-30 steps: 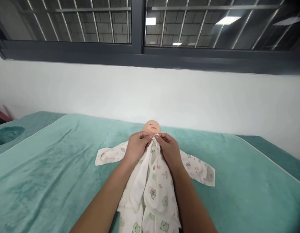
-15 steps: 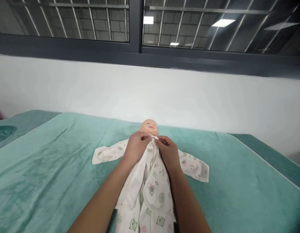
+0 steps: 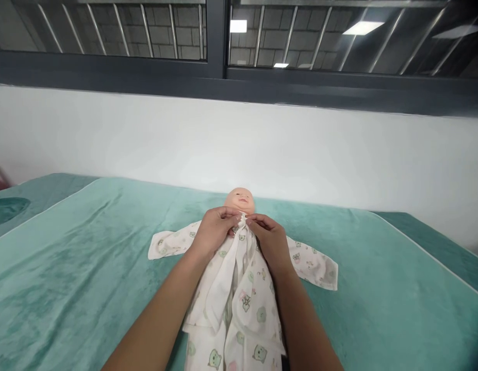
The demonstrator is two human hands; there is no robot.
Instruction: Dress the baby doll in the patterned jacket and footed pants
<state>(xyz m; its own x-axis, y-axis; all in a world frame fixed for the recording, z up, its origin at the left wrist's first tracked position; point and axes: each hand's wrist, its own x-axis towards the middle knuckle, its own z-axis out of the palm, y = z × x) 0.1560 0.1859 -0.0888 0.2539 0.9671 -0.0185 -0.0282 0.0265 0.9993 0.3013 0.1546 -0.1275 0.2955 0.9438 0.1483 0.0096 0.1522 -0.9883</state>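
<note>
A baby doll [image 3: 242, 198] lies on its back on a teal towel [image 3: 87, 257], dressed in a white romper [image 3: 246, 304] printed with small animals. The romper's sleeves spread out flat to either side. My left hand [image 3: 214, 229] and my right hand [image 3: 270, 238] meet just below the doll's chin. Both pinch the romper's two front edges together at the neckline, fingertips almost touching. Below my hands the front flaps hang loose and part slightly. My forearms cover part of the doll's body.
The towel covers a wide bed that runs up to a white wall [image 3: 300, 149] under a dark-framed window [image 3: 219, 46]. A darker teal cloth [image 3: 9, 208] lies at the far left edge, with a red object behind it.
Both hands stay pinched at the romper's neckline, shifting only slightly. The view has wobbled a little; the doll has not moved on the towel.
</note>
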